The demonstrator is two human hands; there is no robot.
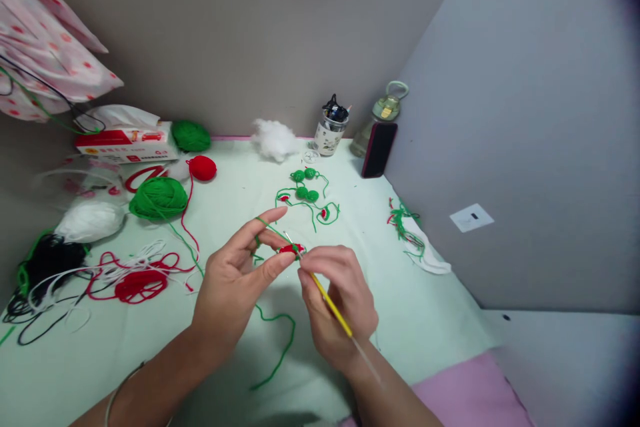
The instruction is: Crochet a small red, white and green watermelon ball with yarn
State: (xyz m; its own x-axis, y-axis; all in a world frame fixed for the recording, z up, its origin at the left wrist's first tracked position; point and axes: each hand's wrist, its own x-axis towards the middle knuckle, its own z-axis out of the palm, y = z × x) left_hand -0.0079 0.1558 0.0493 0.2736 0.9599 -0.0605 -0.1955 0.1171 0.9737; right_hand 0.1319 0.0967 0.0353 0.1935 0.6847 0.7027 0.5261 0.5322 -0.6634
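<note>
My left hand (pixel 245 260) is closed on a small red and green crochet piece (pixel 291 249), pinched between thumb and fingers. Green yarn (pixel 267 225) runs over its raised index finger. Held like a pencil in my right hand (pixel 340 293) is a crochet hook with a yellow handle (pixel 330 303); its metal tip is at the crochet piece. A loose green yarn tail (pixel 287 340) lies on the table below. Beyond the hands lie small green crocheted balls (pixel 307 194) and a little red, white and green piece (pixel 326 213) with yarn tails.
At left are green yarn balls (pixel 159 198), a red ball (pixel 203 168), white yarn (pixel 93 219), black yarn (pixel 60 257) and a tissue box (pixel 130 143). White stuffing (pixel 275 140), a pen cup (pixel 330 133), a bottle (pixel 387 110) and a phone (pixel 379 150) stand behind; yarn scraps (pixel 407 230) lie right.
</note>
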